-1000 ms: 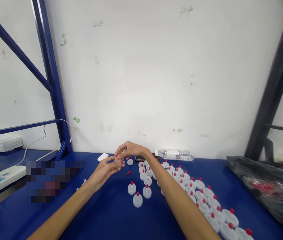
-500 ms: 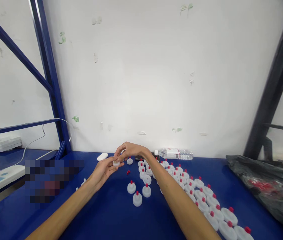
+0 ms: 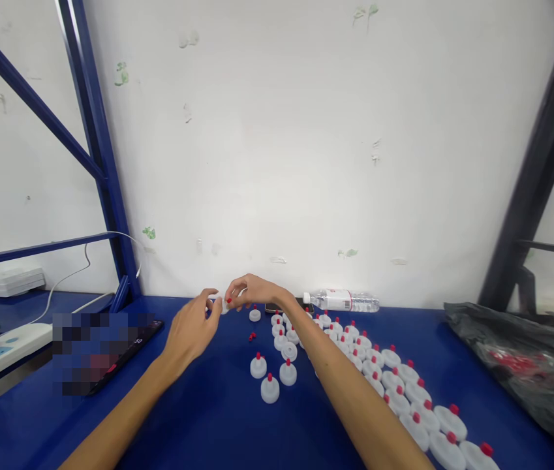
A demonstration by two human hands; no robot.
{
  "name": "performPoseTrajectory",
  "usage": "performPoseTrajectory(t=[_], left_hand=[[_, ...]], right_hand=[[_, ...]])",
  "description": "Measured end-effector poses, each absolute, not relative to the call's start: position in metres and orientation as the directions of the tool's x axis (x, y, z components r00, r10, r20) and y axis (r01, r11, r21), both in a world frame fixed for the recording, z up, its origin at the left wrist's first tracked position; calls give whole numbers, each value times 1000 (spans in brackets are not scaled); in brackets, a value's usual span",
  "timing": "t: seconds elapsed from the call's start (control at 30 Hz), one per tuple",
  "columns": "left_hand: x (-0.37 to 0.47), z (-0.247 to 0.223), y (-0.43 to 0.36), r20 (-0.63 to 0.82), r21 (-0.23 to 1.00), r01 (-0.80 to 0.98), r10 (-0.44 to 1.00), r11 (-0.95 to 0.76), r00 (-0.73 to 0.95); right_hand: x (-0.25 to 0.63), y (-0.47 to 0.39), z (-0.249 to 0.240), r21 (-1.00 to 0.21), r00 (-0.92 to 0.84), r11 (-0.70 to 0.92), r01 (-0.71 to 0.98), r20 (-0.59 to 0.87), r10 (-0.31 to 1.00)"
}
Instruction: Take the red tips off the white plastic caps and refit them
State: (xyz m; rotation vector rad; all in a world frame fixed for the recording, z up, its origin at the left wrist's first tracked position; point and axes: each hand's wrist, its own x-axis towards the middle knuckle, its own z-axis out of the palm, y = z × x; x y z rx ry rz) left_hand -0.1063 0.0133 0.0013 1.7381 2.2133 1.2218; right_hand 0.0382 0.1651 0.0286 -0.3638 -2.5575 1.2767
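My left hand (image 3: pixel 192 328) is closed, thumb and fingers around a white bottle cap (image 3: pixel 224 305) held above the far part of the table. My right hand (image 3: pixel 252 291) meets it from the right, fingertips pinched at a small red tip (image 3: pixel 228 300) on that cap. The fingers partly cover both pieces. Just right of the hands, one white cap with a red tip (image 3: pixel 254 315) stands on the table. Two loose red tips (image 3: pixel 252 336) lie below it. Closer to me stand three red-tipped caps, one of them the nearest cap (image 3: pixel 269 390).
Rows of red-tipped white caps (image 3: pixel 416 391) spread across the blue table (image 3: pixel 208 418) to the right, partly behind my right forearm. A clear bottle (image 3: pixel 340 300) lies along the wall. Black plastic bags (image 3: pixel 511 365) sit at right, a phone (image 3: pixel 124 356) and power strip (image 3: pixel 7 349) at left.
The held cap has turned in my hands, and its red tip now shows. My left hand has shifted left and rolled over, its back now toward me. The phone's edge has come into sight.
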Motion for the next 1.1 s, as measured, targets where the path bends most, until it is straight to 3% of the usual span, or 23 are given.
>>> performPoseTrajectory(t=[0.13,0.3,0.4,0.47,0.57,0.67,0.87,1.1], left_hand=[[-124,4,9,447,351,895,790,277,-420],[-130,-11,14,329,218,913,855,344,-400],[-123,-21,20,256,211,950,925,230,-281],[-117,-24,23,220,231,963,956,141,-193],[-110,-24,25,215,256,965,970,56,-113],[-108,-23,23,229,244,968,967,52,-109],[-113,-23,17,175,195,972,971,129,-164],[-116,-27,16,102,209,977,993,39,-62]], right_hand=[[33,165,17,-760,-921,605,239,21,389],[29,160,17,-642,-887,650,407,-108,448],[33,163,27,-541,-841,667,512,-161,516],[36,168,32,-475,-808,657,585,-275,521],[35,172,30,-384,-726,633,672,-507,464],[29,171,21,-342,-658,619,707,-640,398],[21,161,15,-358,-610,589,725,-730,309],[13,146,17,-285,-489,446,848,-743,456]])
